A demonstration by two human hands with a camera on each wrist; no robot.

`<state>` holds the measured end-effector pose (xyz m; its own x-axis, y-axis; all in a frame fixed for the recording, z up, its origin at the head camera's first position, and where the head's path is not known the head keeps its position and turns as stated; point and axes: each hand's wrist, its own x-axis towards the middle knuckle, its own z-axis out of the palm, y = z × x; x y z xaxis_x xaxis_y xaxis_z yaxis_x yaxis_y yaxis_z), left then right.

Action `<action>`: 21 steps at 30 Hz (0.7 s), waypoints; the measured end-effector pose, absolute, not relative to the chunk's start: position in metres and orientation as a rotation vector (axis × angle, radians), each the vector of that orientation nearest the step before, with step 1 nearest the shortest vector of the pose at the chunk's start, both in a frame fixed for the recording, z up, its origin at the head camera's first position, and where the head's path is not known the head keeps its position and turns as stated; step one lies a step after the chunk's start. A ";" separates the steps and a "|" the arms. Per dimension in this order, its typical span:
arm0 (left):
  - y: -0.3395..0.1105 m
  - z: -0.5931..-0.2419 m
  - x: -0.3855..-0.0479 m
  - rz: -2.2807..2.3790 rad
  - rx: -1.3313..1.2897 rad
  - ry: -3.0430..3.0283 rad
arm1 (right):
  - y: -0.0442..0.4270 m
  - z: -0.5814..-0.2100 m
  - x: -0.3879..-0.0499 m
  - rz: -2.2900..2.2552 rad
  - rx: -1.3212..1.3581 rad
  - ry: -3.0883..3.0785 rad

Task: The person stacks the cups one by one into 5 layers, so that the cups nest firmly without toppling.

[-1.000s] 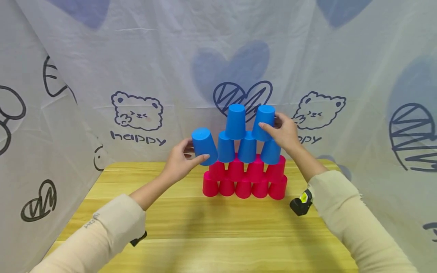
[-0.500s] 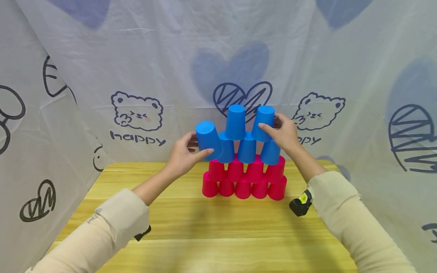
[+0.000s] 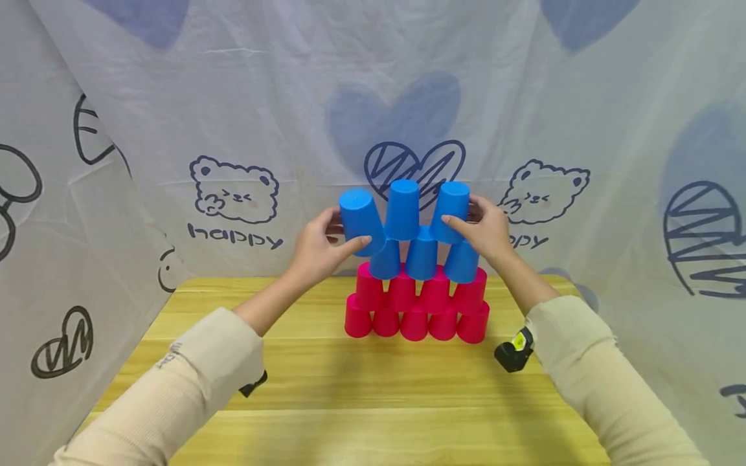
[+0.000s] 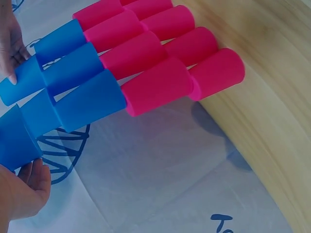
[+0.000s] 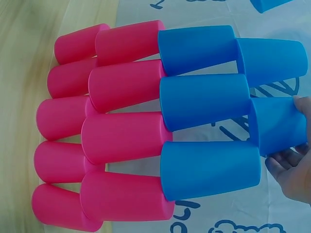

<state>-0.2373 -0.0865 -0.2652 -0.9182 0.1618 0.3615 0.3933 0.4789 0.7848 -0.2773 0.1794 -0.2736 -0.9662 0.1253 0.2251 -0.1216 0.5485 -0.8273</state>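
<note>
In the head view my left hand (image 3: pixel 317 249) grips an upside-down blue cup (image 3: pixel 360 226), tilted and held up at the stack's upper left. Its thumb lies across the front of the cup. My right hand (image 3: pixel 489 230) holds another blue cup (image 3: pixel 451 213) in the fourth row, thumb in front and fingers behind. Between these two stands a blue cup (image 3: pixel 403 210) that neither hand touches. Below are a row of three blue cups (image 3: pixel 422 257) and two rows of red cups (image 3: pixel 402 291). The right wrist view shows my right fingers (image 5: pixel 274 167) against the held cup's side.
The stack stands toward the back of a wooden table (image 3: pixel 350 414). Behind and beside it hangs a printed cloth (image 3: pixel 262 116). A black wrist device (image 3: pixel 514 353) with a yellow patch hangs under my right sleeve.
My left hand has raised its blue cup and moved it right, toward the top of the stack. My right hand stays in place on its cup.
</note>
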 end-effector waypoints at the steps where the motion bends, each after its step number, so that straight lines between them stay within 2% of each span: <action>1: -0.085 -0.264 -0.238 -1.412 -0.477 -2.488 | 0.180 -0.274 -0.278 1.379 -0.003 -2.531; 21: -0.062 -0.231 -0.245 -1.337 -0.528 -2.480 | 0.182 -0.279 -0.279 1.443 0.009 -2.510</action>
<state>-0.2453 -0.0623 -0.2312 -0.8958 0.1859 0.4037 0.4395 0.5067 0.7417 -0.2791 0.1816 -0.2787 -0.9698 0.1159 0.2146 -0.1271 0.5108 -0.8502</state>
